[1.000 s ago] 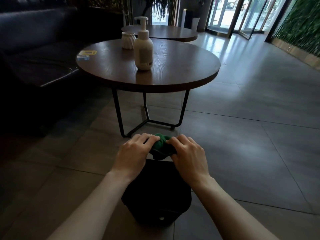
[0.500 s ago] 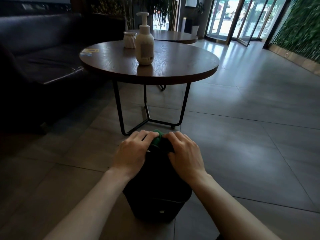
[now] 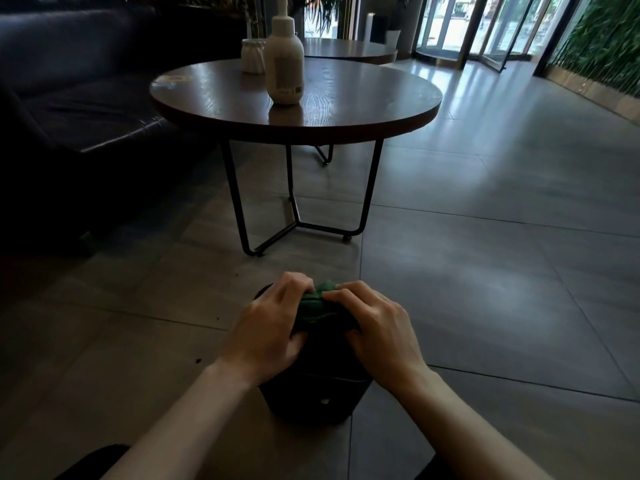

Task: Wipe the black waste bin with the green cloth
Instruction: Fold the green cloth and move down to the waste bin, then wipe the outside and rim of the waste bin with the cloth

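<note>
The black waste bin (image 3: 313, 398) stands on the tiled floor just in front of me, low in the head view. A bunched green cloth (image 3: 317, 304) lies on its top, towards the far side. My left hand (image 3: 273, 329) grips the cloth's left side with curled fingers. My right hand (image 3: 377, 327) grips its right side the same way. Both hands cover most of the bin's top, and only a strip of cloth shows between them.
A round wooden table (image 3: 346, 109) on black metal legs stands about a step beyond the bin, with a pump bottle (image 3: 284, 65) and a small white jar (image 3: 252, 55) on it. A dark sofa (image 3: 69, 98) fills the left. Tiled floor stretches to the right.
Both hands pushed the cloth over the bin's far edge, then drew it back onto the top. My head has dropped lower and closer to the bin.
</note>
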Tool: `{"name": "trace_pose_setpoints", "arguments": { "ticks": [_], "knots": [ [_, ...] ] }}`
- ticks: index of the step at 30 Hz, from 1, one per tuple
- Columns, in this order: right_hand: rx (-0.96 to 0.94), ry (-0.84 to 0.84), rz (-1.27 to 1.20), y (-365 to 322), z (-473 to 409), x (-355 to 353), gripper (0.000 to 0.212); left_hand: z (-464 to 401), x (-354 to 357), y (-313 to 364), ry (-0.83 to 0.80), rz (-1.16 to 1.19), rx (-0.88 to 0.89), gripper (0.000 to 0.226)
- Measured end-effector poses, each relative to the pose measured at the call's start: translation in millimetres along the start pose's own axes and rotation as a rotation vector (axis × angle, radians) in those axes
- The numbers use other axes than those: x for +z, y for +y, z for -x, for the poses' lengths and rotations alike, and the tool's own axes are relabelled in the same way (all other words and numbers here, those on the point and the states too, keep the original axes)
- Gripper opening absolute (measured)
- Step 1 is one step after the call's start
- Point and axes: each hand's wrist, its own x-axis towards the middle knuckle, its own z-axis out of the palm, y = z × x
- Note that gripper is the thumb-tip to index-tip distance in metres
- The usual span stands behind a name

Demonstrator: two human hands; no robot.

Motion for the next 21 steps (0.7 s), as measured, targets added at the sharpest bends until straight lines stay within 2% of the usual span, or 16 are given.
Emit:
{"name": "trace_pose_setpoints", "arguments": {
  "ticks": [4,9,12,21],
  "knots": [
    [0.070,0.054,-0.004,7,9,-5,0.033,33,15,-24,-0.074,-0.067,-0.033,0.073],
    [0.131,0.111,0.025,19,16,-15,0.036,74,52,-53,-0.315,-0.161,-0.124,0.078],
    [0.147,0.114,0.041,26,21,-20,0.037,83,71,-59,-0.351,-0.168,-0.135,0.072],
    [0.165,0.134,0.090,35,33,-34,0.041,80,87,-55,-0.320,-0.204,-0.165,0.046]
  ]
}}
